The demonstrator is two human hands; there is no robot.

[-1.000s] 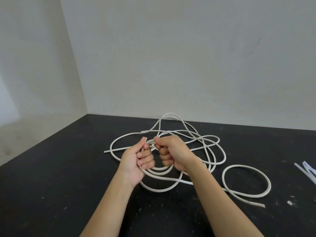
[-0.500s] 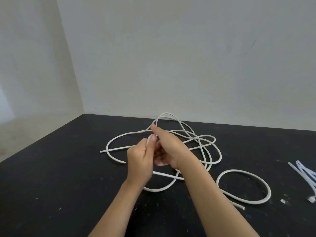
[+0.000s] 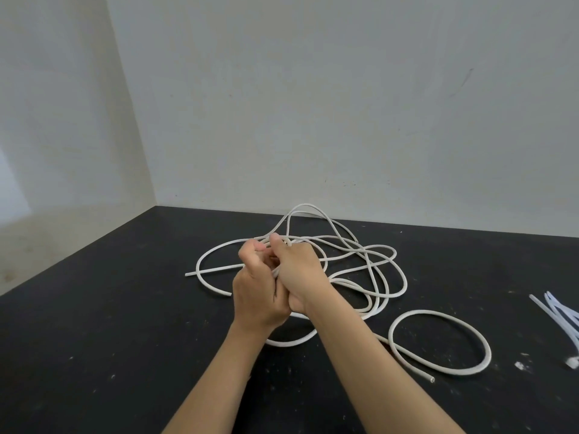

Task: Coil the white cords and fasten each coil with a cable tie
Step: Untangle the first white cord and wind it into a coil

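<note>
A long white cord lies in loose tangled loops on the black table, with one round loop at the right ending near the front. My left hand and my right hand are pressed together over the tangle's left part, both with fingers curled round strands of the cord. A short loop hangs under my hands onto the table. Several translucent cable ties lie at the far right edge.
Grey walls stand behind and to the left of the table. The table's left edge runs diagonally from the back corner. Small white specks dot the surface near the cable ties.
My hands have drawn close together again and closed on the cord, after my right hand reached forward over the left. The loop under my hands has shifted slightly.
</note>
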